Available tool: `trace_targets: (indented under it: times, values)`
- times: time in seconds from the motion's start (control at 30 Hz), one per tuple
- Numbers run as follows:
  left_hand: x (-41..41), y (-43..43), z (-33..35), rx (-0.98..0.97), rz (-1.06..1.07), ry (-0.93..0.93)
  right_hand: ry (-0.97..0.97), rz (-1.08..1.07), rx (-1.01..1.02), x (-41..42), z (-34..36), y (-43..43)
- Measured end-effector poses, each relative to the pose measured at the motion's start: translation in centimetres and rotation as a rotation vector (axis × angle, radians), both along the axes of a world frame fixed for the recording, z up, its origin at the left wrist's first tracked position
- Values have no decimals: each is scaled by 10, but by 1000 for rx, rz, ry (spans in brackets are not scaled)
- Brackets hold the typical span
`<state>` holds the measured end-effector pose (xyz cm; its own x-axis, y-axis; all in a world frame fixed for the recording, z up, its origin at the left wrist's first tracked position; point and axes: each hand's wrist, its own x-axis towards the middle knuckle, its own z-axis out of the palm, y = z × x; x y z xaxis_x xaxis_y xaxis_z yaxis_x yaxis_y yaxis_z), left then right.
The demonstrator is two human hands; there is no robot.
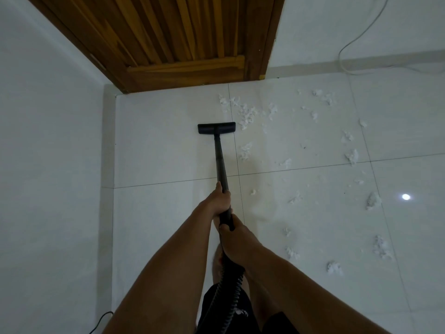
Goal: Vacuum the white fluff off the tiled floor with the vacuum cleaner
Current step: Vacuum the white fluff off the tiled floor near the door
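since the white fluff [248, 115] lies almost wholly to the right of the vacuum's floor head [216, 128], i read this as a stroke over bare tile with the real work waiting beside it. the thickest cluster sits just beside the head's right end, near the wooden door [183, 37], and the rest trails down the right side of the tiled floor [168, 153] toward the camera. i count at least fifteen separate tufts, plus specks too small to tally. there is one floor head, flat on the tile so its mouth can pull, and one straight black wand [220, 160] running back to the person. both hands are on it, which i judge is for steering so long a lever. the left hand [220, 201] is higher up, its fingers wrapped tight round the tube. the right hand [237, 242] is just behind it at the grip end, fingers likewise clamped round it, where one ribbed hose [234, 289] drops away between the legs. the cleaner's body is out of view. further out i see two cables: a pale one [339, 57] looping down the right wall, and a dark one [102, 318] at the lower left.
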<state>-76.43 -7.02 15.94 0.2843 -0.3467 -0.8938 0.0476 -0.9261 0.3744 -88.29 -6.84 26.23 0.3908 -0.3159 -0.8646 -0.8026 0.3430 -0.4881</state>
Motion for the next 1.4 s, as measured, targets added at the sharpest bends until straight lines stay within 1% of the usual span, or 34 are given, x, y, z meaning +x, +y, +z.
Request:
trace_targets:
  times: [0.23, 0.5, 0.67, 0.93, 1.17, 1.4]
  values:
    - [23, -17, -13, -9, 18, 1, 64, -17, 18, 23, -18, -13]
    - [54, -38, -26, -8, 66, 24, 58, -42, 36, 54, -27, -31]
    - [72, -50, -30, -12, 77, 39, 49, -42, 13, 71, -37, -41]
    - [87, -67, -36, -17, 113, 74, 38, -33, 13, 84, -47, -58]
    - [93, -75, -50, -8, 79, 45, 55, -116, 87, 91, -61, -61]
    - [100, -85, -58, -10, 44, 18, 39, -150, 138, 98, -69, -74]
